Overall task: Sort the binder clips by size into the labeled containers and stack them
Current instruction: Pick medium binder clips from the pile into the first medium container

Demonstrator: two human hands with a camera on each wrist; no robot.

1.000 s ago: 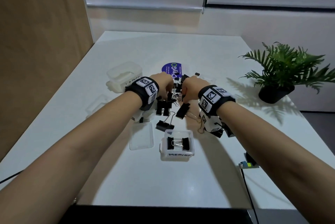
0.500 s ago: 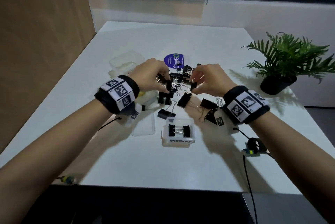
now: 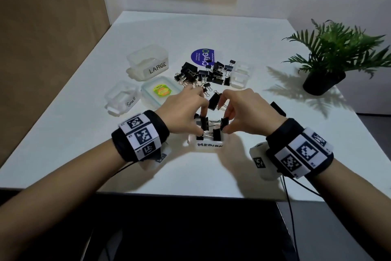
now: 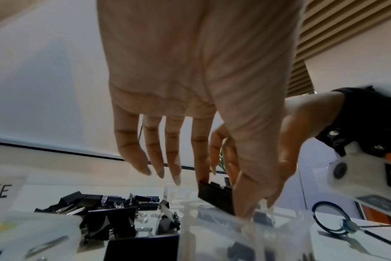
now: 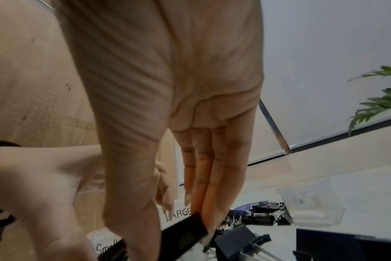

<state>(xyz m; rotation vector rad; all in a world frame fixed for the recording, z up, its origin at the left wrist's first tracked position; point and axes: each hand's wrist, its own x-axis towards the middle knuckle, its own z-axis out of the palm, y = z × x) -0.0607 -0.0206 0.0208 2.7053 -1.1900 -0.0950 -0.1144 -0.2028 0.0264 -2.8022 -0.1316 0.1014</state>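
While we lower two black medium binder clips (image 3: 204,123) into the small clear container labelled MEDIUM (image 3: 209,144) near the desk (image 3: 232,28) front, each feels light, stiff and springy, best pinched across its flat body. Our left hand (image 3: 184,110) pinches one clip; our right hand (image 3: 243,110) pinches the other (image 3: 224,122), both just above the rim. The unsorted pile (image 3: 207,72) lies beyond.

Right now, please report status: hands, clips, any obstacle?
Left hand and right hand each pinch a clip over the medium box. Pile unsorted behind. Nothing blocks.
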